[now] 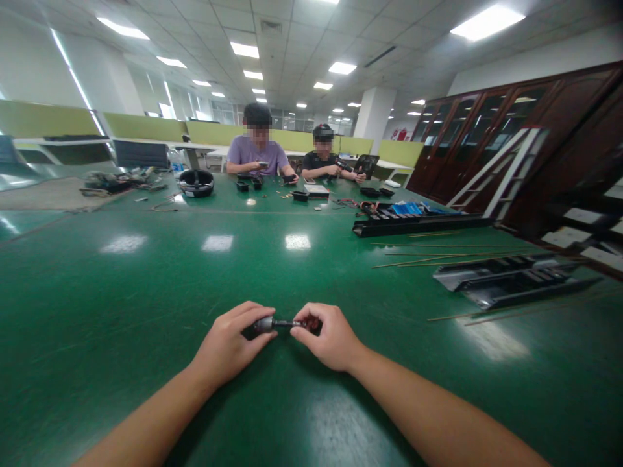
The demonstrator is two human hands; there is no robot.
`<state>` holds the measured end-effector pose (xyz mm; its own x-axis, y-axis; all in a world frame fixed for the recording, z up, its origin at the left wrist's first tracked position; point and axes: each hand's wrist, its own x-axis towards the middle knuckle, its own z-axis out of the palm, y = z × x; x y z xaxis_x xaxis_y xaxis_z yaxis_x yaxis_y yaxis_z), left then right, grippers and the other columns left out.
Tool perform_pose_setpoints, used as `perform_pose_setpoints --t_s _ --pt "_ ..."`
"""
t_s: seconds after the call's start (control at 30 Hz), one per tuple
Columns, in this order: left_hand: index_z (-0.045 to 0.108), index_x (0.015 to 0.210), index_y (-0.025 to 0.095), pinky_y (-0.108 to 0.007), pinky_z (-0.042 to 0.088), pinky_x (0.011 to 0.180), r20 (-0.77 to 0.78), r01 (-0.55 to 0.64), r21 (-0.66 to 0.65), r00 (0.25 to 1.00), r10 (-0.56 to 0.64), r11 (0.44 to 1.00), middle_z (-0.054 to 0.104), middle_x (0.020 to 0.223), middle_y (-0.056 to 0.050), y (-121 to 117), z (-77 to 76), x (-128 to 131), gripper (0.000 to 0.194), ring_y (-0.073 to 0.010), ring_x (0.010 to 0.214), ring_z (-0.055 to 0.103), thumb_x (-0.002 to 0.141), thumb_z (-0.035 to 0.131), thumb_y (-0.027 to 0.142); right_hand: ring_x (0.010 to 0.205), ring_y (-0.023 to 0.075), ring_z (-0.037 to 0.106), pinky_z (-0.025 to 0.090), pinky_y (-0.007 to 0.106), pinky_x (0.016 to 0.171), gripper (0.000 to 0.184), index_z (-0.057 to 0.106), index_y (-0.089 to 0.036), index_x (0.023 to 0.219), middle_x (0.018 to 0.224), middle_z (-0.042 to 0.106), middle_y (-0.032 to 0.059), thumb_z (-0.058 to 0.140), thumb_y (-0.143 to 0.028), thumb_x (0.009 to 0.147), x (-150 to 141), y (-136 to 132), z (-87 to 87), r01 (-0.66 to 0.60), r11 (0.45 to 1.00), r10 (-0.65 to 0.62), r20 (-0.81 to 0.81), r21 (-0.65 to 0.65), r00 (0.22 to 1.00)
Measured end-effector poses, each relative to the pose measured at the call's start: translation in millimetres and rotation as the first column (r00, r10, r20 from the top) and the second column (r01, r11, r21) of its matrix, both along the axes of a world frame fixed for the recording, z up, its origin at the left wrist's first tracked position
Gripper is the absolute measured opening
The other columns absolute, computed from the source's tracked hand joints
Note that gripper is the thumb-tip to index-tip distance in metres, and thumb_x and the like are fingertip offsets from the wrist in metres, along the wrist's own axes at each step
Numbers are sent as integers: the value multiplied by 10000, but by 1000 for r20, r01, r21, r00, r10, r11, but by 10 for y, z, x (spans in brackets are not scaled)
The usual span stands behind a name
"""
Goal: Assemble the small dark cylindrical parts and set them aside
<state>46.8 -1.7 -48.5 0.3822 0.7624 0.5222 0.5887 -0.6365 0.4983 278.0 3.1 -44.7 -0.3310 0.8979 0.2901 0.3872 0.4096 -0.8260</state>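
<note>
Above the green tabletop (146, 285), both my hands hold one small device end to end. My left hand (228, 344) is closed, its thumb and fingers round a grey metallic cylinder (264, 324). From that cylinder a thin dark shaft (285, 323) runs level to the right. A reddish-brown piece (311, 323), perhaps a copper winding, sits at the shaft's other end, pinched between the thumb and fingers of my right hand (333, 337). My right fingers partly hide it, and its exact kind is unclear.
Metal channels (516, 282) and thin brass-coloured rods (428, 261) lie to the right. Farther back is a long black rail (418, 225) with blue parts. A black headset (196, 183) rests at the far left. Two people (257, 152) sit across the table, handling small items.
</note>
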Motion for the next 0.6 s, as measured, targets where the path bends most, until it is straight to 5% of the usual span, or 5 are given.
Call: perform_pose_setpoints --t_s 0.43,0.6 --pt "666 1140 249 -290 527 861 -25 -41 4 999 41 999 686 1046 -37 14 35 -57 300 -176 947 655 850 699 316 601 123 547 418 233 586 64 686 -153 794 663 626 0 680 -211 768 34 -11 26 37 999 -37 8 5 999" --pt "634 1074 211 -339 517 806 37 -260 -142 963 267 955 705 973 -47 89 77 -114 374 -218 879 671 821 697 480 601 122 555 428 231 593 59 682 -154 784 660 629 -1 688 -205 756 41 9 6 31 1000 -31 6 -1 1000"
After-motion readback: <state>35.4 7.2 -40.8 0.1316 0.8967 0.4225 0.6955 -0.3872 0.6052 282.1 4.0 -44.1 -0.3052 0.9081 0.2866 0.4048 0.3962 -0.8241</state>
